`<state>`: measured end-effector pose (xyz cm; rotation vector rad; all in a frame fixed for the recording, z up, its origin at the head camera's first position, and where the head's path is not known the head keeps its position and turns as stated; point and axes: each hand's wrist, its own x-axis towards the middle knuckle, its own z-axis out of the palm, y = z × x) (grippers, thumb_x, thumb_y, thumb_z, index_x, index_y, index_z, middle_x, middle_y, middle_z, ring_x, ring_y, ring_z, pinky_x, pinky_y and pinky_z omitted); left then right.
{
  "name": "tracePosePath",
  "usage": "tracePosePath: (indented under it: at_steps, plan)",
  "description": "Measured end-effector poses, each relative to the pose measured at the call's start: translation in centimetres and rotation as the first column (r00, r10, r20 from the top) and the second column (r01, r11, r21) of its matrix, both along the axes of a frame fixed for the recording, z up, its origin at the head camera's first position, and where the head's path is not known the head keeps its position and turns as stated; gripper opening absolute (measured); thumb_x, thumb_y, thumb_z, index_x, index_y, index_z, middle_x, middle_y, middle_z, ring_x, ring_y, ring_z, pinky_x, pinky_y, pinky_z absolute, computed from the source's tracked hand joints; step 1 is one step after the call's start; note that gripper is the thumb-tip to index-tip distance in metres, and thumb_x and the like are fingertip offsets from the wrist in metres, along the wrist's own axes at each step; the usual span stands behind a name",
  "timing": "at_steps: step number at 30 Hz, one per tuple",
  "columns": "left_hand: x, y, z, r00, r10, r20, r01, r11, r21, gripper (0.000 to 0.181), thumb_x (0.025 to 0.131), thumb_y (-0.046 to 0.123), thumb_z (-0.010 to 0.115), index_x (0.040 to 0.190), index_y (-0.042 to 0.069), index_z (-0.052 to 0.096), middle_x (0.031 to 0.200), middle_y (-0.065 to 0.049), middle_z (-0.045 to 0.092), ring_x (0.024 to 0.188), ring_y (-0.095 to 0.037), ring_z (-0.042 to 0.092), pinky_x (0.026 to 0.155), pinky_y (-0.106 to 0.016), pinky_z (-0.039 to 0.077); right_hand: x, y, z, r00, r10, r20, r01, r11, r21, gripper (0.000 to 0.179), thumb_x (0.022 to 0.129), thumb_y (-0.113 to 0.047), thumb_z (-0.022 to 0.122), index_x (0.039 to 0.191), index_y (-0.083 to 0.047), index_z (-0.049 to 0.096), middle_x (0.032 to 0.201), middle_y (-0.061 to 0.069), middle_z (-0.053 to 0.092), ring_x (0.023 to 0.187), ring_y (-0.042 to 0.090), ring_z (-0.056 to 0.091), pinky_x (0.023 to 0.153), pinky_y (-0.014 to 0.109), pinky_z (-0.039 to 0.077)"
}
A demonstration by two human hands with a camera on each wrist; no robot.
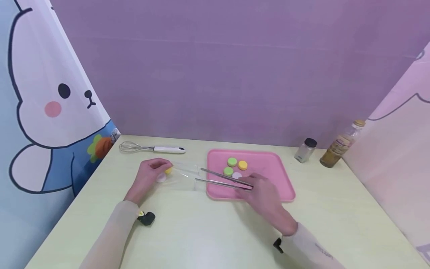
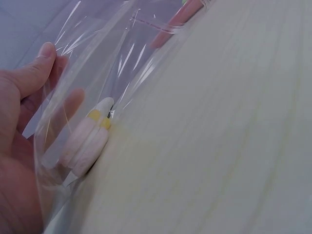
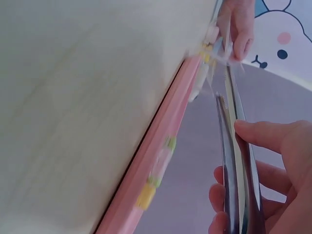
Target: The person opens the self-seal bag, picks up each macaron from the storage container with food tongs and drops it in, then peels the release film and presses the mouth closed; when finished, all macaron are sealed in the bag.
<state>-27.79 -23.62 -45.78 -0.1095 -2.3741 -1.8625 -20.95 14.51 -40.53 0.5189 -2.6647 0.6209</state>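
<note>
On the left, my left hand (image 1: 151, 172) pinches the closed end of a clear plastic bag (image 2: 129, 53) between thumb and fingers. Inside the bag are a pale lilac macaron (image 1: 161, 178) and a yellow macaron (image 1: 168, 170), partly behind the fingers. My right hand (image 1: 263, 196) grips long metal tweezers (image 1: 221, 175), thumb on one side and fingers on the other. The tweezer tips are spread, with nothing between them, and point left at the bag's mouth. Beneath the tweezers lies a pink tray (image 1: 282, 179) with green macarons (image 1: 232, 161), another yellow one and a lilac one partly hidden by the right hand.
A whisk (image 1: 168, 150) with a white handle lies at the back left. At the back right stand a small black-capped jar (image 1: 305, 151) and a corked glass bottle (image 1: 339, 147). A purple backdrop (image 1: 235, 93) rises behind the table.
</note>
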Motion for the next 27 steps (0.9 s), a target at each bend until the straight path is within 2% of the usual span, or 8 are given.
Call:
tracePosePath:
  at_steps: [5, 10, 18, 23, 27]
  plan:
    - [-0.1, -0.1, -0.1, 1.0, 0.011, 0.001, -0.011, 1.0, -0.012, 0.034, 0.09, 0.035, 0.079, 0.108, 0.006, 0.075, 0.105, -0.004, 0.074, 0.099, -0.015, 0.066, 0.085, -0.021, 0.051, 1.1, 2.7, 0.3, 1.0, -0.015, -0.026, 0.016, 1.0, 0.026, 0.036, 0.076, -0.03, 0.09, 0.107, -0.016, 0.081, 0.096, 0.0, 0.073, 0.072, 0.009, 0.061, 0.057, 0.026, 0.047]
    - [-0.1, -0.1, 0.0, 1.0, 0.0, -0.005, 0.0, 1.0, -0.005, 0.034, 0.091, 0.032, 0.078, 0.109, 0.004, 0.075, 0.105, -0.005, 0.074, 0.097, -0.012, 0.065, 0.085, -0.02, 0.051, 2.3, 5.4, 0.8, 0.998, -0.068, -0.02, 0.068, 0.997, 0.038, 0.034, 0.076, -0.029, 0.09, 0.106, -0.016, 0.081, 0.091, -0.001, 0.071, 0.066, 0.007, 0.055, 0.054, 0.028, 0.045]
    - [2.2, 1.0, 3.5, 1.0, -0.016, 0.022, 0.017, 1.0, -0.017, 0.026, 0.095, 0.015, 0.073, 0.11, -0.005, 0.072, 0.107, -0.013, 0.074, 0.096, -0.012, 0.065, 0.085, -0.019, 0.05, 3.9, 9.5, 0.5, 0.986, -0.116, -0.118, 0.119, 0.993, 0.023, 0.03, 0.071, -0.02, 0.091, 0.1, -0.018, 0.082, 0.083, -0.003, 0.07, 0.062, 0.007, 0.056, 0.048, 0.029, 0.044]
    - [2.3, 1.0, 3.6, 1.0, -0.016, 0.018, 0.017, 1.0, -0.014, 0.025, 0.095, 0.014, 0.073, 0.11, -0.006, 0.071, 0.105, -0.012, 0.074, 0.095, -0.012, 0.065, 0.085, -0.019, 0.05, 3.9, 11.0, 0.3, 0.983, -0.159, -0.093, 0.163, 0.986, 0.042, 0.029, 0.072, -0.021, 0.091, 0.099, -0.017, 0.082, 0.08, -0.002, 0.068, 0.058, 0.009, 0.051, 0.044, 0.031, 0.041]
    - [2.3, 1.1, 3.8, 1.0, -0.019, 0.01, 0.019, 1.0, -0.013, 0.025, 0.095, 0.014, 0.074, 0.109, -0.006, 0.072, 0.104, -0.011, 0.074, 0.094, -0.013, 0.066, 0.084, -0.019, 0.05, 3.7, 11.5, 0.0, 0.985, -0.163, -0.058, 0.166, 0.985, 0.053, 0.026, 0.075, -0.023, 0.089, 0.099, -0.016, 0.082, 0.081, -0.001, 0.069, 0.06, 0.012, 0.055, 0.044, 0.033, 0.042]
